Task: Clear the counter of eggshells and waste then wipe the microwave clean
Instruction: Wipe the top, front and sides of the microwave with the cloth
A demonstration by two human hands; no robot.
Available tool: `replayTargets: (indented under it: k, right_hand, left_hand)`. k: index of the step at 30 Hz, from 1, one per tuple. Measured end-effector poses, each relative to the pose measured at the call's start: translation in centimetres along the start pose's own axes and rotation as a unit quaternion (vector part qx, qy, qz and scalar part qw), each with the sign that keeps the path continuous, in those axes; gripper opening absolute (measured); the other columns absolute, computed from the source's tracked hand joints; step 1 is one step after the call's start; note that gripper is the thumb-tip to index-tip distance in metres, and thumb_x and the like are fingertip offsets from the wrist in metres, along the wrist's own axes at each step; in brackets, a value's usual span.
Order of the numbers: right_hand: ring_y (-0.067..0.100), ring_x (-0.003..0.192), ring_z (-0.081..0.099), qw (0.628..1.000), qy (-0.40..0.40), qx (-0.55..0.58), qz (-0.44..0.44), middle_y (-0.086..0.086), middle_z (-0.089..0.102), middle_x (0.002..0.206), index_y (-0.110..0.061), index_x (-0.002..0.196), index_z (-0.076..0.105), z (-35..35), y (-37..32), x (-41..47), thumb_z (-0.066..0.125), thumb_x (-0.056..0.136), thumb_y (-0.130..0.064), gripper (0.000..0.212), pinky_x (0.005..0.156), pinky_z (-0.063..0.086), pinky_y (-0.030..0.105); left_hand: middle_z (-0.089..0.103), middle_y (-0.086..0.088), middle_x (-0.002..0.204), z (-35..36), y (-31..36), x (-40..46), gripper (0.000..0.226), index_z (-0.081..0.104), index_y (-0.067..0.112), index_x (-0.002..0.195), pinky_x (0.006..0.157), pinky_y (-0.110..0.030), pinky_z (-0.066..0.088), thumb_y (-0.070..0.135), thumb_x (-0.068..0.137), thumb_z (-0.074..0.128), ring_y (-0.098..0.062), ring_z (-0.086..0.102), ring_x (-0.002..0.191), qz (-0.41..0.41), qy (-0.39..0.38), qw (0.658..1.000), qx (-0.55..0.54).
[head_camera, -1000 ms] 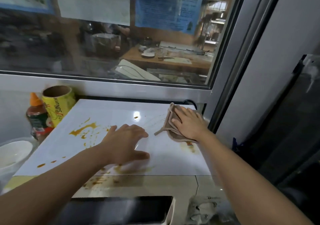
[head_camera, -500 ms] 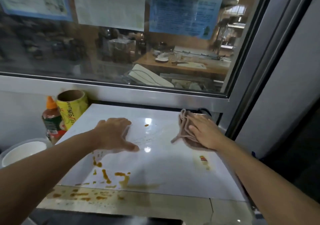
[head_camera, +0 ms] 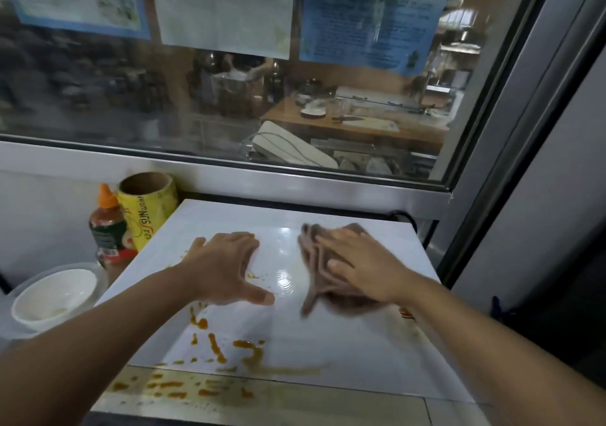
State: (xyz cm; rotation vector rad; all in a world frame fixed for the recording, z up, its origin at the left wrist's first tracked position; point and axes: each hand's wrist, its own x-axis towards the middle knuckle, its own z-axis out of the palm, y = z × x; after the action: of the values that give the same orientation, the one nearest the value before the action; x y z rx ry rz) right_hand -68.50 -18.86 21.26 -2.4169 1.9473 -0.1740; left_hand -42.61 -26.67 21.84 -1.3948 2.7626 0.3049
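Note:
The white top of the microwave (head_camera: 344,353) fills the middle of the view, smeared with orange-brown sauce stains (head_camera: 249,353) near its front edge. My right hand (head_camera: 357,265) presses flat on a brown cloth (head_camera: 314,261) at the top's right middle. My left hand (head_camera: 226,265) lies flat with spread fingers on the top's left middle; I cannot tell whether anything is under it.
A sauce bottle with an orange cap (head_camera: 110,228) and a yellow roll (head_camera: 149,209) stand left of the microwave. A white bowl (head_camera: 52,297) sits lower left. A window with a metal frame (head_camera: 295,179) runs behind; a dark panel (head_camera: 557,327) is on the right.
My right hand has slid the cloth left and toward me across the microwave top. My left hand has shifted a little to the right.

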Motion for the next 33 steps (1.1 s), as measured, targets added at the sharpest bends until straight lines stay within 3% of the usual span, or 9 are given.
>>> replayTargets:
  k: [3, 5, 10, 14, 18, 21, 23, 30, 33]
  right_hand:
    - [0.015, 0.144, 0.011, 0.994, -0.006, -0.011, 0.105, -0.012, 0.013, 0.157, -0.036, 0.147, 0.015, 0.3, 0.5, 3.6, 0.028, 0.096, -0.047, 0.054, 0.116, 0.011, 0.044]
    - [0.017, 0.144, 0.010, 0.993, -0.003, -0.018, 0.116, -0.009, 0.011, 0.158, -0.036, 0.148, 0.013, 1.0, -0.9, 5.8, 0.025, 0.096, -0.050, 0.055, 0.116, 0.010, 0.045]
    - [0.014, 0.143, 0.009, 0.999, -0.002, -0.027, -0.034, -0.010, 0.013, 0.157, -0.036, 0.147, 0.015, 1.7, -6.9, 5.0, 0.027, 0.095, -0.050, 0.055, 0.116, 0.005, 0.041]
    - [0.007, 0.143, 0.004, 0.990, -0.035, 0.010, -0.136, -0.016, 0.008, 0.157, -0.039, 0.147, 0.012, 1.9, -8.2, 1.9, 0.030, 0.097, -0.046, 0.054, 0.117, 0.002, 0.034]
    - [0.014, 0.139, 0.022, 0.998, -0.013, 0.029, -0.061, -0.009, 0.026, 0.153, -0.029, 0.147, 0.022, 0.4, -5.4, 5.5, 0.035, 0.099, -0.031, 0.050, 0.114, 0.018, 0.038]
    - [0.017, 0.141, 0.021, 0.999, 0.001, -0.020, 0.032, -0.008, 0.023, 0.154, -0.032, 0.147, 0.022, 1.1, -5.9, 10.2, 0.029, 0.098, -0.040, 0.050, 0.114, 0.018, 0.042]
    - [0.018, 0.143, 0.017, 0.999, 0.001, -0.036, 0.041, -0.007, 0.019, 0.156, -0.033, 0.147, 0.020, 1.9, -7.9, 12.2, 0.027, 0.097, -0.045, 0.052, 0.116, 0.015, 0.043]
    - [0.013, 0.142, 0.013, 0.982, -0.001, -0.022, -0.188, -0.008, 0.017, 0.156, -0.033, 0.148, 0.013, 3.2, -15.0, 7.9, 0.024, 0.094, -0.048, 0.057, 0.116, 0.008, 0.036]
    - [0.011, 0.143, 0.014, 0.983, -0.032, 0.025, -0.180, -0.010, 0.017, 0.156, -0.031, 0.148, 0.017, 2.5, -13.2, 7.7, 0.019, 0.095, -0.048, 0.056, 0.117, 0.012, 0.038]
  left_hand:
    - [0.021, 0.010, 0.154, 0.1, -0.1, 0.1, 0.113, 0.026, 0.029, 0.143, 0.111, -0.044, 0.018, 0.087, 0.050, 0.054, -0.018, 0.020, 0.140, -0.003, 0.006, 1.000, 0.001]
    - [0.022, 0.008, 0.154, -0.1, 0.2, 0.0, 0.112, 0.025, 0.027, 0.144, 0.112, -0.043, 0.019, 0.084, 0.053, 0.057, -0.018, 0.020, 0.140, -0.002, 0.006, 1.000, -0.004]
    - [0.031, 0.003, 0.151, -1.9, -1.2, -2.2, 0.110, 0.023, 0.025, 0.145, 0.112, -0.041, 0.026, 0.064, 0.057, 0.075, -0.020, 0.033, 0.135, -0.038, 0.029, 0.992, -0.120]
    - [0.030, 0.004, 0.151, -3.3, -5.6, -5.1, 0.103, 0.029, 0.026, 0.143, 0.113, -0.044, 0.026, 0.065, 0.058, 0.072, -0.020, 0.030, 0.137, -0.075, 0.026, 0.991, -0.108]
    - [0.034, 0.006, 0.148, -2.9, -9.1, -6.8, 0.090, 0.033, 0.027, 0.141, 0.110, -0.047, 0.029, 0.065, 0.066, 0.066, -0.018, 0.033, 0.135, -0.097, 0.036, 0.990, -0.099]
    - [0.031, 0.007, 0.150, -1.7, -10.3, -7.0, 0.084, 0.031, 0.025, 0.143, 0.111, -0.039, 0.029, 0.059, 0.074, 0.065, -0.015, 0.031, 0.135, -0.071, 0.044, 0.992, -0.098]
    - [0.028, 0.006, 0.152, -1.2, -10.6, -6.8, 0.085, 0.030, 0.023, 0.144, 0.112, -0.036, 0.028, 0.057, 0.074, 0.066, -0.015, 0.029, 0.137, -0.063, 0.051, 0.990, -0.115]
    - [0.029, 0.001, 0.151, -1.0, -10.8, -6.9, 0.088, 0.030, 0.019, 0.144, 0.108, -0.031, 0.029, 0.055, 0.073, 0.068, -0.016, 0.031, 0.135, -0.046, 0.055, 0.986, -0.151]
    - [0.032, 0.002, 0.149, -1.6, -11.2, -7.0, 0.090, 0.027, 0.024, 0.144, 0.104, -0.031, 0.034, 0.052, 0.071, 0.071, -0.017, 0.038, 0.131, -0.056, 0.050, 0.976, -0.203]
